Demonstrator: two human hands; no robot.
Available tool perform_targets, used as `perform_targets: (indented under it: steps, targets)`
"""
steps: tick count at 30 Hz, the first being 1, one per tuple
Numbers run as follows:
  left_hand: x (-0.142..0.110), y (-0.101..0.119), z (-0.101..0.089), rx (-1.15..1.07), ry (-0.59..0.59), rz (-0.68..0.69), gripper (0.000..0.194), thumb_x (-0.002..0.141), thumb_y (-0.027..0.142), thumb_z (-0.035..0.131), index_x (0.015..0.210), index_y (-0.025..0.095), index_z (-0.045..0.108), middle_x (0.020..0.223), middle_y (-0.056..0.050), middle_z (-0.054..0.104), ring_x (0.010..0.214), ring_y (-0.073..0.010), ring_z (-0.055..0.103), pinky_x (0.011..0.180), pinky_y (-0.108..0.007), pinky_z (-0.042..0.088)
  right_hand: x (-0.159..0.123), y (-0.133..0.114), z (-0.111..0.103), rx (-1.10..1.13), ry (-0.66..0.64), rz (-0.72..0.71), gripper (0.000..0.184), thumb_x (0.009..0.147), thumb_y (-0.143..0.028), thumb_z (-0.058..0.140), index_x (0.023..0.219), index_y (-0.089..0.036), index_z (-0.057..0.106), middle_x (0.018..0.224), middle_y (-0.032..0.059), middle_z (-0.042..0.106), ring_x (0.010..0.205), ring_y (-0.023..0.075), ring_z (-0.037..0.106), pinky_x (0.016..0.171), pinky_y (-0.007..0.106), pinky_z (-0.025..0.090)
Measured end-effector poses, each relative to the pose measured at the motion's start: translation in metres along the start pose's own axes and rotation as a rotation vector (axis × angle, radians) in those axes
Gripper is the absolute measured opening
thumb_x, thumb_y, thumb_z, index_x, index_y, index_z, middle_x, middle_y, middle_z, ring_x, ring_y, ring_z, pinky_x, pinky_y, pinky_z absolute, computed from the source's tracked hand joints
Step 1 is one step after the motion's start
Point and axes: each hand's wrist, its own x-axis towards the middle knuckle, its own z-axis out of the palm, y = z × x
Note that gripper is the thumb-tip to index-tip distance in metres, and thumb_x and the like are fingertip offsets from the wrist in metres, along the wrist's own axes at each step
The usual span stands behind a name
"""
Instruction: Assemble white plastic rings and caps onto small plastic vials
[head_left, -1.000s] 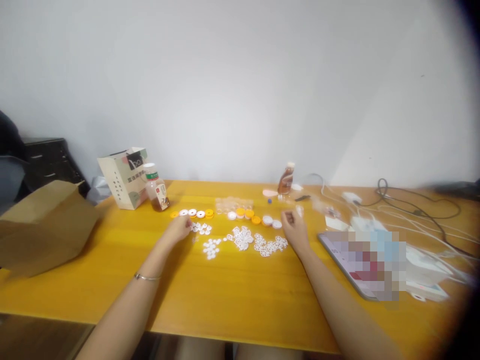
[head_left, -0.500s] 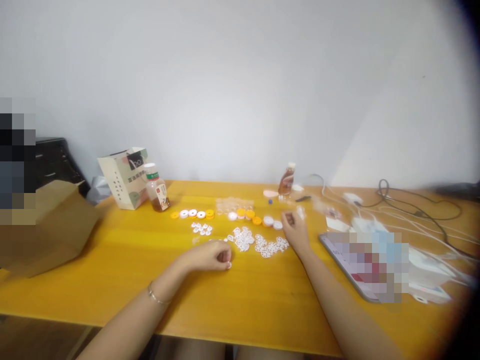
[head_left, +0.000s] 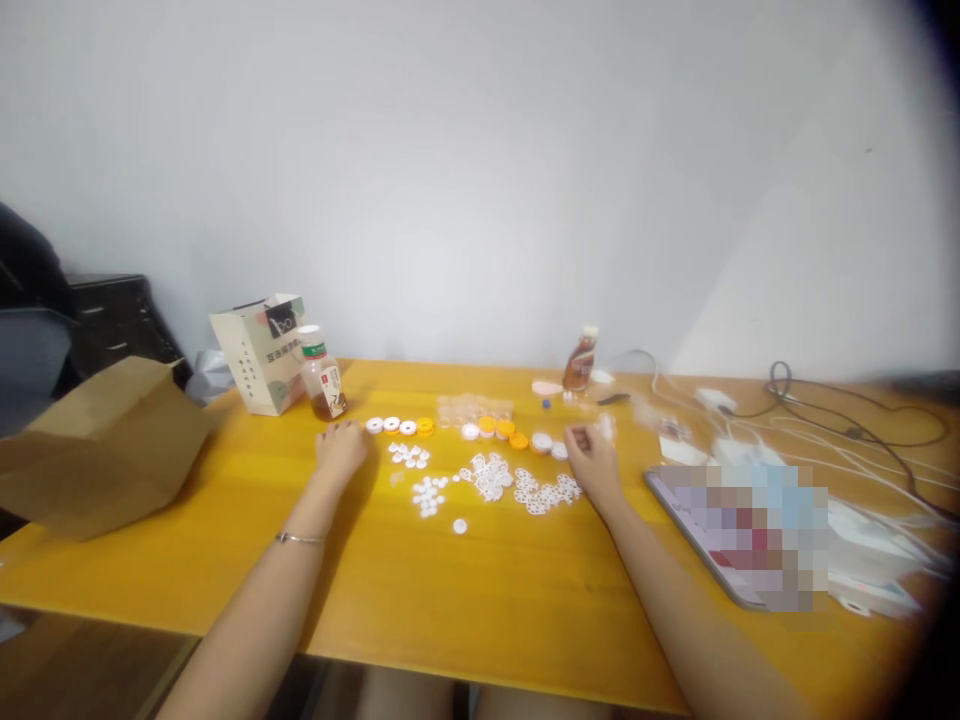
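Observation:
My left hand (head_left: 341,450) reaches to the left end of a row of white and yellow round discs (head_left: 408,427). Its fingers are bent together and their tips are hidden; a yellow disc seen there earlier is covered. My right hand (head_left: 592,455) rests loosely curled beside a second row of discs (head_left: 541,443), close to its white end disc; anything inside the fingers is hidden. Between the hands lie small white caps (head_left: 409,456), small white round pieces (head_left: 429,495) and flat white openwork pieces (head_left: 491,477). One white round piece (head_left: 460,526) lies apart, nearer me.
A brown paper bag (head_left: 97,445), a printed carton bag (head_left: 259,360) and a bottle (head_left: 322,375) stand left. Behind the discs are a clear plastic tray (head_left: 454,408) and a brown bottle (head_left: 580,360). A tablet (head_left: 697,540) and cables (head_left: 847,430) lie right.
My left hand has moved left and away from me, from the white pieces to the row's left end, uncovering the small round pieces. My right hand stays curled in place.

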Motion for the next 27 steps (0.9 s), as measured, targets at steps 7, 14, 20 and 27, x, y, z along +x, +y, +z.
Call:
perform_targets:
  steps: [7, 14, 20, 27]
  targets:
    - [0.007, -0.007, 0.007, 0.031, -0.047, -0.032, 0.021, 0.075, 0.017, 0.041, 0.088, 0.014, 0.058, 0.099, -0.017, 0.058, 0.096, -0.0319, 0.051, 0.075, -0.042, 0.037, 0.0, 0.0, 0.0, 0.01, -0.001, 0.015, 0.021, 0.072, -0.038, 0.047, 0.068, -0.018, 0.05, 0.06, -0.0004, 0.051, 0.054, 0.0122, 0.047, 0.053, 0.026, 0.04]
    - [0.006, -0.009, 0.001, 0.022, -0.05, -0.063, 0.019, 0.074, 0.023, 0.044, 0.084, 0.013, 0.057, 0.093, -0.017, 0.06, 0.091, -0.0326, 0.054, 0.076, -0.045, 0.037, -0.001, -0.003, 0.0, 0.014, 0.01, 0.017, 0.023, 0.072, -0.04, 0.047, 0.067, -0.017, 0.05, 0.06, -0.0003, 0.051, 0.055, 0.0118, 0.046, 0.053, 0.025, 0.04]
    - [-0.023, 0.025, -0.027, -0.459, 0.027, 0.329, 0.028, 0.075, 0.034, 0.049, 0.096, 0.016, 0.052, 0.095, -0.008, 0.059, 0.089, -0.0194, 0.055, 0.077, -0.03, 0.041, -0.006, -0.014, -0.002, 0.054, 0.007, 0.018, 0.027, 0.073, -0.043, 0.048, 0.068, -0.017, 0.051, 0.06, -0.0001, 0.052, 0.056, 0.0121, 0.047, 0.053, 0.025, 0.04]
    - [-0.087, 0.075, -0.046, -0.643, -0.362, 0.94, 0.031, 0.072, 0.038, 0.055, 0.1, 0.022, 0.056, 0.09, -0.002, 0.058, 0.081, -0.0146, 0.053, 0.074, -0.026, 0.04, -0.032, -0.04, 0.005, 0.131, -0.075, 0.017, 0.028, 0.072, -0.044, 0.05, 0.071, -0.017, 0.052, 0.064, 0.0005, 0.054, 0.057, 0.012, 0.048, 0.055, 0.024, 0.04]
